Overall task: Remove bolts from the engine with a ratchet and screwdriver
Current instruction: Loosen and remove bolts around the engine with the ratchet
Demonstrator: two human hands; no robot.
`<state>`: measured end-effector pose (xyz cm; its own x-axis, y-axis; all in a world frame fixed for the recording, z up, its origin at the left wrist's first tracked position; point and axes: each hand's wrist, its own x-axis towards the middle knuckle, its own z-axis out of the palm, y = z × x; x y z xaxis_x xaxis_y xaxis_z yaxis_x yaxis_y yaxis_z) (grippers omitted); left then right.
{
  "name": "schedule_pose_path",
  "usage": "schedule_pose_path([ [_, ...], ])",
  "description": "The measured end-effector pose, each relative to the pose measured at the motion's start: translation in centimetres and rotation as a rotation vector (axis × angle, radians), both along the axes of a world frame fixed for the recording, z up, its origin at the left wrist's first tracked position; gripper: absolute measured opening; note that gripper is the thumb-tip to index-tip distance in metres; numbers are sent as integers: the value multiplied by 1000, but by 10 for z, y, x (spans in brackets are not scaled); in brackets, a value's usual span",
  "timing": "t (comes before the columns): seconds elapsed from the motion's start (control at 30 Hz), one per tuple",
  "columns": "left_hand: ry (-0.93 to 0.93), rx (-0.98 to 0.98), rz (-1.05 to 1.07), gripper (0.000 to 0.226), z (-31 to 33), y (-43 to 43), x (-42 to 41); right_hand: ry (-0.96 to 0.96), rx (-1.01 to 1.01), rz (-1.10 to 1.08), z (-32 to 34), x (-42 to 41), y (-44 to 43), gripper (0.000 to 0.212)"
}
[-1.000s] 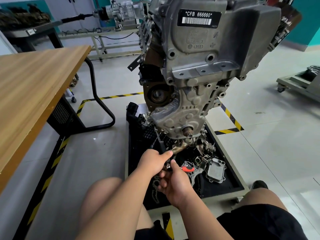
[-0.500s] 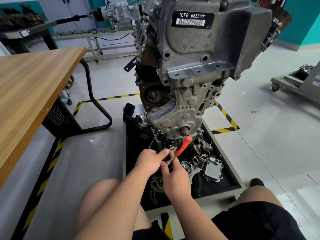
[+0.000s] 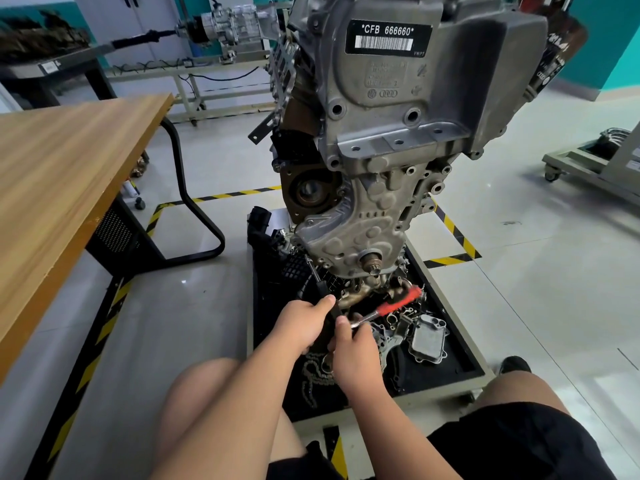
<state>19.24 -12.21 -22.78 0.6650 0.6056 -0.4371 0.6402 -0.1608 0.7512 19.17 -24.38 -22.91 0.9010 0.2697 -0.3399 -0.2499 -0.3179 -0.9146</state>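
Wooden surface (image 3: 69,174) edge at 9 o'clock, open floor (image 3: 194,323) beside. Left hand (image 3: 302,324) at 6, grip curled tight round screwdriver (image 3: 322,289) angled up to engine (image 3: 398,140) at 12. Right hand (image 3: 353,356) just beside, grip pinching ratchet (image 3: 391,308), red handle toward 2 o'clock over parts tray (image 3: 436,398).

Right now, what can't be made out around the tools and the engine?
Head view: drive end of the ratchet, covered by the right hand.
Head view: the bolt being worked, hidden behind both hands; the left hand grips the screwdriver.
Head view: top of the engine, cut off by the upper edge.
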Motion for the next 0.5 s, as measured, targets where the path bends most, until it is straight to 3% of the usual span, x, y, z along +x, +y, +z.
schedule_pose_path([
  [0.27, 17, -18, -7, 48, 0, -3, 1, 830, 627, -179, 16, -5, 11, 38],
  [0.37, 13, -20, -4, 48, -2, -2, 1, 908, 668, -170, 15, -3, 12, 43],
  [0.5, 36, -45, -15, 47, -1, -3, 0, 841, 632, -149, 15, -5, 11, 43],
])
